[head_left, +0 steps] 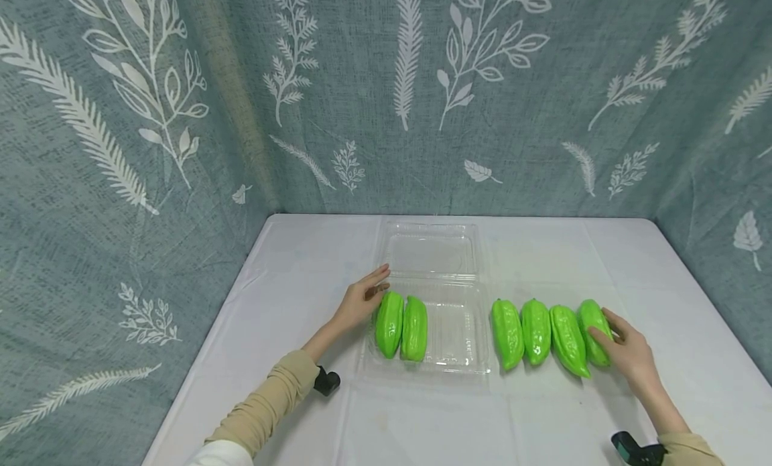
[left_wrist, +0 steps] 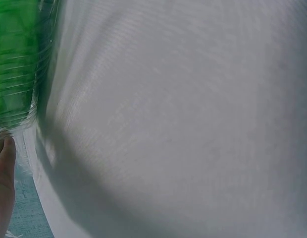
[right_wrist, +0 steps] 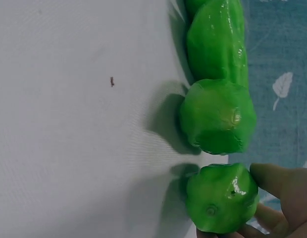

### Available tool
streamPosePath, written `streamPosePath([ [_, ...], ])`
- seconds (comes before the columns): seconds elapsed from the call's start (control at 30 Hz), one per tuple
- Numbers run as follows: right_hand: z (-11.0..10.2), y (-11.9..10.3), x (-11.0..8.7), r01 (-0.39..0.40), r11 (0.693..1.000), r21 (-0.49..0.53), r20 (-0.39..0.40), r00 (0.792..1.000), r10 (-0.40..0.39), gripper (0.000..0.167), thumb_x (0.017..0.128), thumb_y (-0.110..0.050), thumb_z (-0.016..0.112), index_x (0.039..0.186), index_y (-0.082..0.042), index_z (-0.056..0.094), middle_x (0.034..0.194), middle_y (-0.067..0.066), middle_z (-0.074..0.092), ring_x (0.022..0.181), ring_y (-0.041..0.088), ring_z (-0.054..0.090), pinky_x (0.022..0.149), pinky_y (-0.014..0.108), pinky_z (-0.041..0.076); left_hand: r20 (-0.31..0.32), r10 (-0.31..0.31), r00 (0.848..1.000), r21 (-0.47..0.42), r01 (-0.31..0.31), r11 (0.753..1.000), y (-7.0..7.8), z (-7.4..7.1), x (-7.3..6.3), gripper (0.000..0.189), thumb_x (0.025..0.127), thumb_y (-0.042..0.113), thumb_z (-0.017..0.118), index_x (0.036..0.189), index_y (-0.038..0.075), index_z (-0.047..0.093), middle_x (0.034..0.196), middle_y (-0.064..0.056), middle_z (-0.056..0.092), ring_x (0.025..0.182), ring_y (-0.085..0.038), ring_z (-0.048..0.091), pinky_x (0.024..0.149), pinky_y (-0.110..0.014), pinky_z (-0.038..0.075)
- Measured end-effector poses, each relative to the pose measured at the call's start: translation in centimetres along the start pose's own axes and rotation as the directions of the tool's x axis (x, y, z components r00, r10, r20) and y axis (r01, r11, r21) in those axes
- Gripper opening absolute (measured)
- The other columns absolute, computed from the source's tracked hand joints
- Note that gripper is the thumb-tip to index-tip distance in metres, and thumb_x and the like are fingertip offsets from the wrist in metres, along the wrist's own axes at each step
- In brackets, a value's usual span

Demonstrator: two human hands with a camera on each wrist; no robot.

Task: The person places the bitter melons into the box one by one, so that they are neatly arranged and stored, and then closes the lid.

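Note:
A clear plastic clamshell box lies open on the table, its lid folded back toward the far edge. Two glossy green ridged gourds lie side by side in the left of its base. My left hand rests at the base's left rim, fingers extended; in the left wrist view a fingertip meets the box corner beside the green. To the right of the box, several more gourds stand in a row. My right hand grips the rightmost gourd between thumb and fingers, the fingers partly hidden beneath it.
A white cloth covers the table. Blue-green leaf-patterned curtains hang behind it and along both sides. Black wrist cameras sit on both forearms.

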State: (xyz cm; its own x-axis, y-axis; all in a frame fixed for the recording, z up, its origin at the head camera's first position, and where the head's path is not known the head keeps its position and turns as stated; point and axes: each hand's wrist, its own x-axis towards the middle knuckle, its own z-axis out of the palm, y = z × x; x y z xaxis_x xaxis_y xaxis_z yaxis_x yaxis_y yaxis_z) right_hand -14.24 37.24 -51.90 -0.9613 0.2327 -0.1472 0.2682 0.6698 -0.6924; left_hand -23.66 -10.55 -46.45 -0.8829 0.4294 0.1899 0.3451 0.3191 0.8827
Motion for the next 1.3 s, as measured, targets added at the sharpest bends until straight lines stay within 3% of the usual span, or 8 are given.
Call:
streamPosePath([
  [0.07, 0.3, 1.8, 1.0, 0.015, 1.0, 0.005, -0.04, 0.999, -0.015, 0.083, 0.093, -0.058, 0.042, 0.15, -0.001, 0.019, 0.143, 0.038, 0.03, 0.122, 0.061, 0.036, 0.095, 0.07, 0.039, 0.001, -0.003, 1.0, -0.004, 0.003, 1.0, 0.1, 0.0, 0.0, 0.044, 0.091, -0.013, 0.045, 0.135, -0.015, 0.04, 0.148, -0.029, 0.031, 0.119, -0.044, 0.054, 0.105, -0.05, 0.042],
  [0.13, 0.1, 2.1, 1.5, 0.006, 1.0, 0.025, -0.053, 0.999, -0.005, 0.084, 0.093, -0.059, 0.042, 0.151, -0.004, 0.017, 0.145, 0.037, 0.028, 0.123, 0.061, 0.035, 0.096, 0.07, 0.039, -0.001, -0.001, 1.0, 0.0, 0.001, 1.0, 0.1, 0.0, 0.1, 0.044, 0.091, -0.014, 0.045, 0.134, -0.015, 0.04, 0.148, -0.029, 0.031, 0.118, -0.044, 0.054, 0.106, -0.05, 0.042],
  [0.3, -1.4, 0.3, 1.2, -0.03, 0.998, 0.063, -0.048, 0.998, 0.033, 0.08, 0.094, -0.056, 0.042, 0.152, -0.009, 0.014, 0.151, 0.032, 0.021, 0.13, 0.057, 0.03, 0.101, 0.068, 0.035, -0.006, 0.002, 1.0, 0.016, -0.002, 1.0, 0.3, -0.1, 0.0, 0.044, 0.091, -0.013, 0.046, 0.134, -0.015, 0.041, 0.148, -0.028, 0.032, 0.118, -0.044, 0.054, 0.106, -0.051, 0.041],
  [0.4, -1.8, 0.3, 1.6, -0.058, 0.996, 0.072, -0.084, 0.994, 0.064, 0.08, 0.093, -0.058, 0.042, 0.153, -0.013, 0.013, 0.152, 0.028, 0.021, 0.131, 0.054, 0.031, 0.103, 0.064, 0.038, -0.002, -0.001, 1.0, 0.009, 0.001, 1.0, 0.2, 0.0, 0.0, 0.044, 0.091, -0.013, 0.045, 0.135, -0.014, 0.041, 0.148, -0.028, 0.032, 0.119, -0.044, 0.054, 0.106, -0.051, 0.041],
  [0.53, -1.4, 2.5, 3.4, -0.055, 0.993, 0.1, -0.188, 0.979, 0.073, 0.08, 0.091, -0.061, 0.042, 0.153, -0.018, 0.014, 0.153, 0.022, 0.027, 0.13, 0.05, 0.039, 0.099, 0.061, 0.043, 0.004, 0.002, 1.0, -0.007, -0.002, 1.0, 0.1, 0.0, 0.1, 0.044, 0.091, -0.013, 0.045, 0.135, -0.014, 0.041, 0.148, -0.029, 0.031, 0.119, -0.045, 0.053, 0.106, -0.051, 0.041],
  [0.7, -1.3, 3.8, 4.6, -0.04, 0.988, 0.151, -0.223, 0.972, 0.074, 0.078, 0.09, -0.061, 0.043, 0.153, -0.026, 0.012, 0.155, 0.018, 0.024, 0.132, 0.048, 0.038, 0.099, 0.062, 0.043, 0.011, 0.005, 1.0, -0.027, -0.005, 1.0, 0.0, 0.0, 0.1, 0.044, 0.091, -0.013, 0.045, 0.135, -0.014, 0.041, 0.148, -0.03, 0.03, 0.119, -0.047, 0.052, 0.106, -0.051, 0.041],
  [1.03, -0.8, 1.2, 3.9, -0.036, 0.984, 0.175, -0.202, 0.977, 0.072, 0.079, 0.09, -0.058, 0.048, 0.152, -0.02, 0.018, 0.154, 0.022, 0.024, 0.133, 0.048, 0.036, 0.101, 0.058, 0.042, 0.006, 0.008, 1.0, -0.008, -0.008, 1.0, 0.0, 0.0, 0.1, 0.044, 0.091, -0.012, 0.045, 0.135, -0.013, 0.041, 0.148, -0.029, 0.031, 0.119, -0.044, 0.054, 0.105, -0.049, 0.042],
  [1.3, 0.9, 1.3, 4.7, 0.005, 0.978, 0.207, -0.229, 0.972, 0.044, 0.078, 0.089, -0.062, 0.046, 0.152, -0.026, 0.016, 0.155, 0.016, 0.027, 0.132, 0.047, 0.039, 0.101, 0.061, 0.042, 0.008, 0.004, 1.0, 0.003, -0.004, 1.0, 0.1, -0.1, 0.0, 0.044, 0.092, -0.011, 0.046, 0.135, -0.013, 0.041, 0.148, -0.028, 0.032, 0.119, -0.043, 0.054, 0.105, -0.049, 0.042],
])
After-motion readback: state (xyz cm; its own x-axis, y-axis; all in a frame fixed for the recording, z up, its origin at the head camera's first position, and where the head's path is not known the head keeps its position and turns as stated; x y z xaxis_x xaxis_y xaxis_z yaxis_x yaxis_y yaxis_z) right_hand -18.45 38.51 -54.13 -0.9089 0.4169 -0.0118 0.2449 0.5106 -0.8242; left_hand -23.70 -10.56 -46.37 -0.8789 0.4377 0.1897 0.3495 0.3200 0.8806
